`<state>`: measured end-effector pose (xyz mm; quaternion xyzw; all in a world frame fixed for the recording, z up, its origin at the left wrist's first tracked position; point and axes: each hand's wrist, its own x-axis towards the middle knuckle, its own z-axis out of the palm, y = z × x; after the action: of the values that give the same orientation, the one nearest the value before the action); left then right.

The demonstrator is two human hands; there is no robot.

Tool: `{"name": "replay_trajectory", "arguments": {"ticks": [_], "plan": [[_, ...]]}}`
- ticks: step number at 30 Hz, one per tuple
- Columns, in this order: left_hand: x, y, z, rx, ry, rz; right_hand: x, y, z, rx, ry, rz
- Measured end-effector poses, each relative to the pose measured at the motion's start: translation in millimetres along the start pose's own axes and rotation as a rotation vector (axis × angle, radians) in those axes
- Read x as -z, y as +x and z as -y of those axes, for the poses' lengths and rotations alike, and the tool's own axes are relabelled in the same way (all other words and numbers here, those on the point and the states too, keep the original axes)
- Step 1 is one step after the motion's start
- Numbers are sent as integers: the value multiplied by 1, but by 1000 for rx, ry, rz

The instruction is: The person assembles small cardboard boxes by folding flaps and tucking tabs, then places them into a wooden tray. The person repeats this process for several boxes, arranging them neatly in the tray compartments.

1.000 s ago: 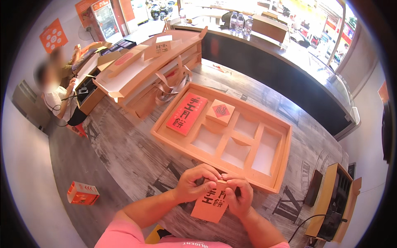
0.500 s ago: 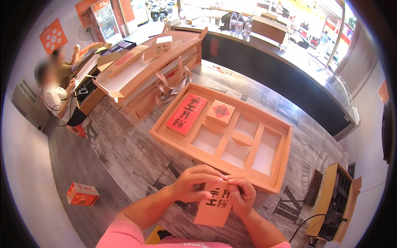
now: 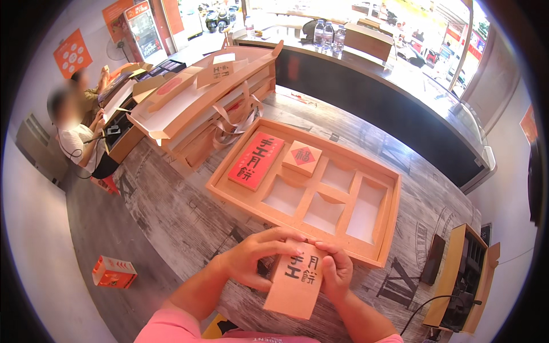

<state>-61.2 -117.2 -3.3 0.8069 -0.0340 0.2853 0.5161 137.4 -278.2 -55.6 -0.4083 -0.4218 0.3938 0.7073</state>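
A small kraft paper box (image 3: pixel 293 291) with black lettering is held between my two hands, close to the table's near edge. My left hand (image 3: pixel 256 255) has its fingers along the box's far left edge, with the thumb lower on its left side. My right hand (image 3: pixel 336 267) grips the far right corner between thumb and fingers. Just beyond my hands lies a shallow kraft tray (image 3: pixel 297 226) with compartments. In it rest a long red box (image 3: pixel 257 161) at the left and a small square box (image 3: pixel 301 159) with a red diamond.
A large open carton (image 3: pixel 200 91) with ribbon handles (image 3: pixel 229 117) stands at the far left of the table (image 3: pixel 171 211). Two people sit beyond it. Water bottles (image 3: pixel 327 35) stand on the black counter. An open carton (image 3: pixel 457 274) and cable are at right; an orange box (image 3: pixel 114 271) is at left.
The kraft box has tilted slightly, its near end lower and its lettered face showing more. My left hand has shifted left and opened around it more; my right hand keeps its grip.
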Motion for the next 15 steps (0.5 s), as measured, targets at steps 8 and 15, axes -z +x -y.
{"name": "replay_trajectory", "arguments": {"ticks": [8,15], "plan": [[8,-5,14,139,17,-183,-5,10,5,335,-465,113],[-2,-12,28,202,-46,-139,0,8,-1,237,-411,140]]}}
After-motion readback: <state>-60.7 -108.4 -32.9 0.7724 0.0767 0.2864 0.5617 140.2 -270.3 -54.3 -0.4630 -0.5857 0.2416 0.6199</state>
